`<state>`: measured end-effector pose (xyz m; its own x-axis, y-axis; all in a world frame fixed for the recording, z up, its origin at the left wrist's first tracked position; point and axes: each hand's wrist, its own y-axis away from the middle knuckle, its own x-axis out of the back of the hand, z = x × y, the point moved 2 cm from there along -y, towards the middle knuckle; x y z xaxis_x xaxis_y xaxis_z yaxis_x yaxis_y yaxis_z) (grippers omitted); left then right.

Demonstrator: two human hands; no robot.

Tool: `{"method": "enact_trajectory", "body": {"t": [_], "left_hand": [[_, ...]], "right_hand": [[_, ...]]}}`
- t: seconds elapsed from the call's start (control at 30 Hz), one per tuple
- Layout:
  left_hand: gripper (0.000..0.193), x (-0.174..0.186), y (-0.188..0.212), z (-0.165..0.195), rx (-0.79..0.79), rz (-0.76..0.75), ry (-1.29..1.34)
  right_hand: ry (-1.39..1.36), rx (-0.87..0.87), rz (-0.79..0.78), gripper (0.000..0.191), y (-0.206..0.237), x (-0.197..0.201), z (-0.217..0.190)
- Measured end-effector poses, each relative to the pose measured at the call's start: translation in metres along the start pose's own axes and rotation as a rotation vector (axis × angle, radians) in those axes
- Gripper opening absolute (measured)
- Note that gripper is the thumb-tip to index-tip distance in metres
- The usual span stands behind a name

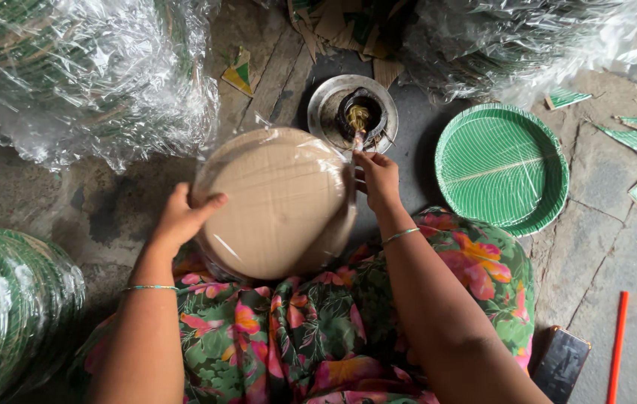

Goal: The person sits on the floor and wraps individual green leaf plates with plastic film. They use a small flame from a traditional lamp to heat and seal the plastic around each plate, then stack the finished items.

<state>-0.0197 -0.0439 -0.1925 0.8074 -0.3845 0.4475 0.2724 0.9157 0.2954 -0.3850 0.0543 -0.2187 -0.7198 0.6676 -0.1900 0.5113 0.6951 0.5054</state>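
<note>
Floral-print lap (296, 337) nearest camera. Above it, plastic-wrapped stack of brown plates (277, 202): left hand (180, 217) clamped on its left edge, right hand (378, 176) pinching wrap at its right edge. Metal dish with small lamp (354, 112) just beyond stack. Green plate (502, 168) to stack's right.

Plate-packing workshop: wrapped plate stacks (87, 67)

The left hand (180, 217) steadies a plastic-wrapped stack of paper plates (277, 202). The right hand (378, 178) pinches the wrap's edge at a small flame lamp (354, 112) just beyond the stack.
</note>
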Motion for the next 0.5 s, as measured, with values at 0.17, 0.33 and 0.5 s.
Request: {"method": "enact_trajectory", "body": {"t": [0.17,0.33,0.5], "left_hand": [[0.072,0.032,-0.002,-0.009,-0.074,0.035,0.194],[0.082,0.04,0.026,0.021,-0.484,-0.015,0.305],[0.079,0.048,0.071,0.078,-0.901,0.367,-0.35]], "right_hand": [[0.093,0.129,-0.544,0.005,0.028,-0.006,-0.023],[0.016,0.281,-0.909,0.011,0.044,-0.009,-0.03],[-0.031,0.418,-0.868,0.01,0.037,-0.008,-0.022]]}}
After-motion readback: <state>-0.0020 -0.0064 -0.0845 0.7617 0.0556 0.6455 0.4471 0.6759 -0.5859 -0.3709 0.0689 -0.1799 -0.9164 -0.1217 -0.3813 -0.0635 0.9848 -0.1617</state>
